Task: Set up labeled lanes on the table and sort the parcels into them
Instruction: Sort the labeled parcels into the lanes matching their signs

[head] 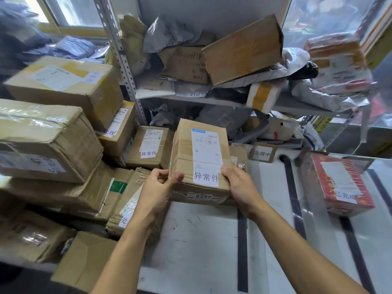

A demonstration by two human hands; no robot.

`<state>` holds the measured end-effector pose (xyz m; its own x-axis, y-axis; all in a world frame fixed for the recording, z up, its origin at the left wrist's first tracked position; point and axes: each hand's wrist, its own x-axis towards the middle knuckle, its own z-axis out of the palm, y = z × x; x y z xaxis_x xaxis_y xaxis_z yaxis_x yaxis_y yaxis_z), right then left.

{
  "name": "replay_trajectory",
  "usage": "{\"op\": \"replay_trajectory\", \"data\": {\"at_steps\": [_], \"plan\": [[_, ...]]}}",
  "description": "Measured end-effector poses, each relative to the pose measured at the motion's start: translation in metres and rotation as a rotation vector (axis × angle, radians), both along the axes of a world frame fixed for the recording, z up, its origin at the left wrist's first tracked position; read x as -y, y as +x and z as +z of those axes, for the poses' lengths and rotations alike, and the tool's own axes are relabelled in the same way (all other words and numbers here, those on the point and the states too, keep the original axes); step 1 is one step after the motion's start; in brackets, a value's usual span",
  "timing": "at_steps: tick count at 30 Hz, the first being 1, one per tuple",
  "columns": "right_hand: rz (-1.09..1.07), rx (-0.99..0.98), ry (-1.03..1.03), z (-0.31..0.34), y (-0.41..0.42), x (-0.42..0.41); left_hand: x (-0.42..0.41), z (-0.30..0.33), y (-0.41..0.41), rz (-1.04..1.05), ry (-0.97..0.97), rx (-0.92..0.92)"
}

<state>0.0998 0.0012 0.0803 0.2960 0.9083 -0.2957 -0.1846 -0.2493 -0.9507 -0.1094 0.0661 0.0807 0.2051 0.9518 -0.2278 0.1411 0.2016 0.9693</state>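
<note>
A brown cardboard parcel (199, 158) with a white shipping label and a tag reading 异常件 is held above the white table (201, 240). My left hand (163, 185) grips its near left corner, thumb on top. My right hand (237, 185) grips its near right corner, thumb on the tag. Black tape strips (242, 251) run along the table as lane lines. A card reading 处理中 (263, 154) stands at the far end of the middle lane. A red parcel (341, 183) tagged 已完成 lies in the right lane.
Stacked brown boxes (48, 141) crowd the left side, several tagged 异常件 or 处理. A small box (151, 146) sits just left of the held parcel. A metal shelf (212, 98) behind the table is piled with boxes and grey mail bags.
</note>
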Motion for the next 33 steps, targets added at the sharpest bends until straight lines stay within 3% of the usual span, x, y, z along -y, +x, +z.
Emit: {"op": "replay_trajectory", "data": {"at_steps": [11, 33], "plan": [[0.012, 0.032, 0.094, 0.023, 0.040, 0.070, 0.067, 0.023, 0.043, 0.047, 0.035, 0.047], [-0.149, 0.047, 0.040, 0.018, 0.135, 0.176, 0.162, 0.017, 0.152, -0.102, 0.029, 0.040]]}}
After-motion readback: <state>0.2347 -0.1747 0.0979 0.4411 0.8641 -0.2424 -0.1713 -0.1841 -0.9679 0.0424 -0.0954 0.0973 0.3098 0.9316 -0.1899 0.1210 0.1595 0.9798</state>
